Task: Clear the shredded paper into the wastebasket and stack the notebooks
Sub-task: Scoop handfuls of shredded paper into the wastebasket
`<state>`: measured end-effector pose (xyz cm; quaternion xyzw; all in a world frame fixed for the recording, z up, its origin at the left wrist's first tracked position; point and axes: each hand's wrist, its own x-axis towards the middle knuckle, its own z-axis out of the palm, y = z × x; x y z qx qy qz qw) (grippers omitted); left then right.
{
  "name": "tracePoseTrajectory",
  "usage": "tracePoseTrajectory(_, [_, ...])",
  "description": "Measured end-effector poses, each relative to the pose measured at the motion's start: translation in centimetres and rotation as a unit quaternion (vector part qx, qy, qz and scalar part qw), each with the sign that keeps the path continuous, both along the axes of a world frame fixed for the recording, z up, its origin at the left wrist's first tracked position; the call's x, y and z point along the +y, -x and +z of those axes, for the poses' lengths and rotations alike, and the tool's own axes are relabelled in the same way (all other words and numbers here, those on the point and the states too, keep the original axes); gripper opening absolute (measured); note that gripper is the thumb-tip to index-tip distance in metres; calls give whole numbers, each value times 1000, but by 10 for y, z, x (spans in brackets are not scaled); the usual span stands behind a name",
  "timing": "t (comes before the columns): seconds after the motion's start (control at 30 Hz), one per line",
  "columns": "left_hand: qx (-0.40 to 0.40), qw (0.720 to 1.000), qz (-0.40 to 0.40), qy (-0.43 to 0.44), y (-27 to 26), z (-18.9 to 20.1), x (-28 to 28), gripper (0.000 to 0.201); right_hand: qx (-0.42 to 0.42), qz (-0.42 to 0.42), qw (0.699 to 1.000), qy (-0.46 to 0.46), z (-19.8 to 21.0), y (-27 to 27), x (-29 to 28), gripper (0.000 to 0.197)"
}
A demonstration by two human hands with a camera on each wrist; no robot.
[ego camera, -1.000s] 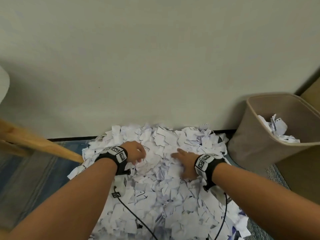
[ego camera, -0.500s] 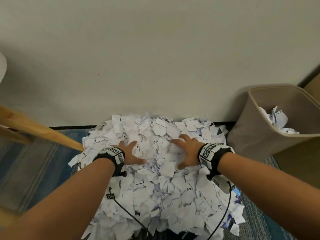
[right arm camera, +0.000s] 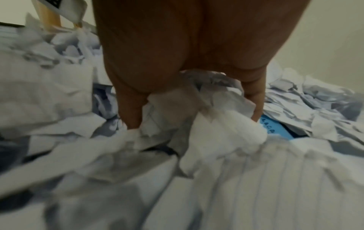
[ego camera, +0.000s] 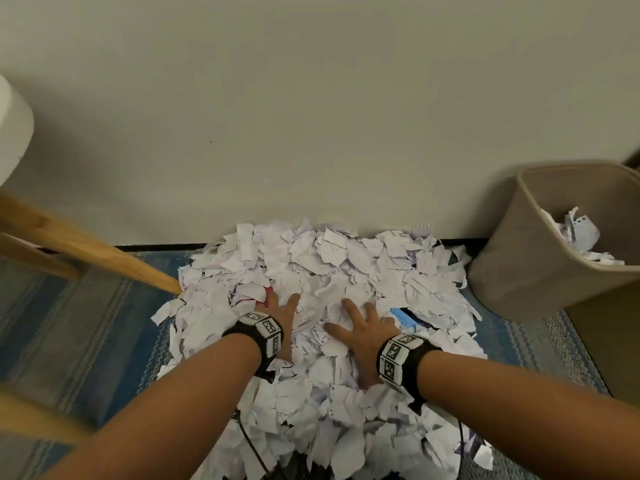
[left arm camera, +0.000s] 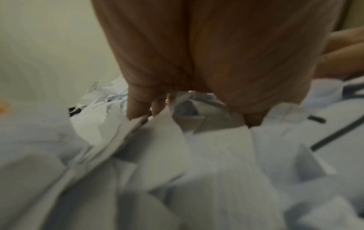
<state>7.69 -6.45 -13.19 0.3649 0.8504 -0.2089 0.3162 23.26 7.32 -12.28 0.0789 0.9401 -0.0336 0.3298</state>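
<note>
A big heap of torn white paper lies on the rug against the wall. My left hand lies on the heap left of centre, its fingers straight and partly buried in scraps. Beside it, my right hand presses flat with fingers spread, and paper bunches under the palm. A blue notebook corner pokes out just right of the right hand. A small red patch shows by the left fingertips. The tan wastebasket stands at the right, with some paper inside.
A slanted wooden leg ends at the heap's left edge. A blue striped rug covers the floor. A white rounded object is at far left. Black cables run from my wrists over the paper.
Both hands have flattened and spread on the heap, and sit closer together. Scraps have shifted, and a blue notebook corner now shows right of my right hand.
</note>
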Motion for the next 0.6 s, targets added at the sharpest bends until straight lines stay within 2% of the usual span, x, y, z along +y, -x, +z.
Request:
tracePoseTrajectory(0.1, [16, 999, -7, -28, 1, 1, 1, 122, 32, 4, 999, -8, 3, 4, 8, 98])
tracePoseTrajectory(0.27, [-26, 996, -21, -84, 18, 16, 10, 76, 55, -43, 997, 22, 18, 16, 26, 54])
tracePoseTrajectory(0.47, [-10, 991, -14, -134, 32, 24, 25, 37, 102, -143, 983, 59, 37, 21, 55, 41])
tracePoseTrajectory(0.6, [4, 985, -3, -170, 43, 32, 38, 34, 160, -202, 964, 60, 50, 26, 72, 32])
